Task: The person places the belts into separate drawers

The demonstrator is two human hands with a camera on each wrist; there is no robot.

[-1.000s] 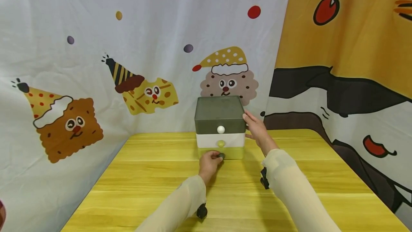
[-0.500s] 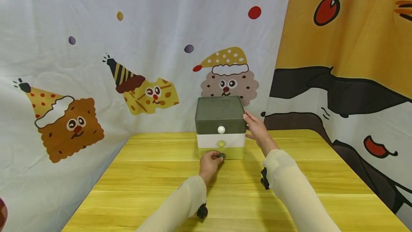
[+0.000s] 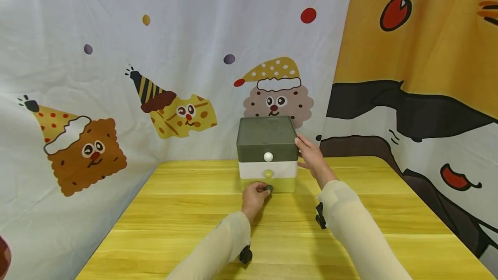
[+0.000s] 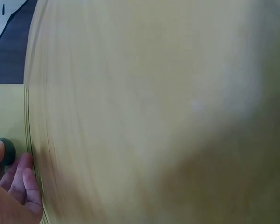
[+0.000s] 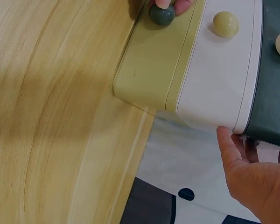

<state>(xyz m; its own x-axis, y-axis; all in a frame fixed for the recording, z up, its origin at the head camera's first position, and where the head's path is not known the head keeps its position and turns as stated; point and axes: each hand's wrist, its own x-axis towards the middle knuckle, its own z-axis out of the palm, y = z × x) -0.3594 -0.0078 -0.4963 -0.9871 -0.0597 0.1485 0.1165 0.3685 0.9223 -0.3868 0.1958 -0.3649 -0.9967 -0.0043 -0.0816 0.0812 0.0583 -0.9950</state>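
Note:
A small three-tier drawer box [image 3: 266, 132] stands at the far side of the table, dark green on top, white in the middle and yellow-green below. All its drawers look closed. My left hand [image 3: 253, 200] pinches the dark green knob [image 5: 162, 14] of the bottom drawer [image 5: 144, 70] between thumb and fingers. Against the box's right side rests my right hand [image 3: 312, 157], its fingers extended along the wall of the upper tiers. A yellow-green knob [image 5: 225, 24] sits on the white drawer [image 5: 219, 74], and a white knob [image 3: 268, 157] on the top one.
The wood-grain table [image 3: 186, 228] spreads in front of the box and to both sides. Behind it hangs a white curtain [image 3: 186, 33] with cartoon biscuits and cheese, joined at the right by an orange and black patterned cloth [image 3: 389, 55].
Both hands keep their places on the box and the knob. The whole head view has shifted very slightly; the drawers look the same.

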